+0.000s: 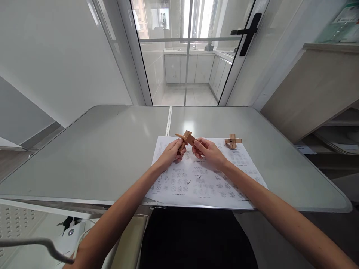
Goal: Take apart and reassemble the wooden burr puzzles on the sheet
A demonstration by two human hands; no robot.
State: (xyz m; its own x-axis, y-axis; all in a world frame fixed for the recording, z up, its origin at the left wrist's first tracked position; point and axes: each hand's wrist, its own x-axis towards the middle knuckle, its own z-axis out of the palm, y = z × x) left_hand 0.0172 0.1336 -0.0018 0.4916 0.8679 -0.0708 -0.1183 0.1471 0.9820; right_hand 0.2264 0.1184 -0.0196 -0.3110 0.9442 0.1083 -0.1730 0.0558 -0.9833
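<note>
Small light-brown wooden puzzle piece [187, 137] pinched between left hand [171, 151] and right hand [206, 151] fingers, long axis across, above table [112, 149] near edge.

A grey folding table [106, 157] fills the frame's centre. A glass sliding door [187, 56] with a black handle [248, 31] stands top centre; wooden shelving [316, 86] at right.

left hand [174, 150], right hand [206, 151], both pinched, arms outstretched
</note>
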